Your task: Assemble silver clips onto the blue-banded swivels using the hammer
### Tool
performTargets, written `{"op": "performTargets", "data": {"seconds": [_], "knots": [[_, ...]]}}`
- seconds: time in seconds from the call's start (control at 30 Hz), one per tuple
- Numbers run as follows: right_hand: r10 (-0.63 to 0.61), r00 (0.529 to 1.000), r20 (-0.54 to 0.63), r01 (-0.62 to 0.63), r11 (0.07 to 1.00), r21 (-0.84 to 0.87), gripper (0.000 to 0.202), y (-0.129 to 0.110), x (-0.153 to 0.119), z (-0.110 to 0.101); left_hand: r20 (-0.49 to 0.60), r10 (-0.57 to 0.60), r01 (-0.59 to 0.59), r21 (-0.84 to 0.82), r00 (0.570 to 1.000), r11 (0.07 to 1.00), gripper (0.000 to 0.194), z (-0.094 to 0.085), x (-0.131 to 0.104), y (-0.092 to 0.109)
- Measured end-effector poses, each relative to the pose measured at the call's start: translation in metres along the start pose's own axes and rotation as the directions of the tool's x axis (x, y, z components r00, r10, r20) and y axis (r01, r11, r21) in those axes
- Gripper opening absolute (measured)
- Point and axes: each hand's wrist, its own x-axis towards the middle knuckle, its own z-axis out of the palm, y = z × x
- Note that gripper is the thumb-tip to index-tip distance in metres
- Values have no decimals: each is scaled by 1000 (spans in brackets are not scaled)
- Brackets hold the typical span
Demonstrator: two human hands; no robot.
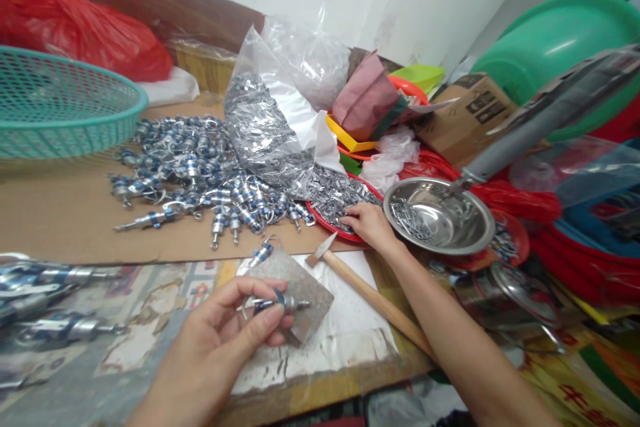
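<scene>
Lower right, red Chinese characters (pixel 577 401) flash up on a yellow sack (pixel 543 373): the first looks like 牛, the next blurs away! And the cardboard box (pixel 450 121)? Dark printed blocks (pixel 486 109), too smeared to read.

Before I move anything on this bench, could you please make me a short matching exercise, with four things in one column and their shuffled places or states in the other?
Things:
1. Hammer
2. Blue-and-silver fitting
3. Red tray
4. Turquoise basket

Places or states:
A. Heaped with small metal pieces, the right grip over its rim
B. Cut off by the left edge of the view
C. Lying beside the grey slab
D. Held in the left grip

Right pairs: 1-C, 2-D, 3-A, 4-B.
</scene>
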Motion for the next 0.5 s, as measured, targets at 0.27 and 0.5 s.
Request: {"op": "performTargets", "data": {"seconds": [0.27, 0.5], "knots": [[55, 976, -209, -25, 989, 143, 13, -7, -17, -14, -145, 230, -183, 278, 962, 943, 3, 8, 3, 4], [19, 952, -306, 121, 893, 433, 15, -71, -53, -28, -142, 245, -173, 395, 959, 903, 18, 7, 5, 5]]}}
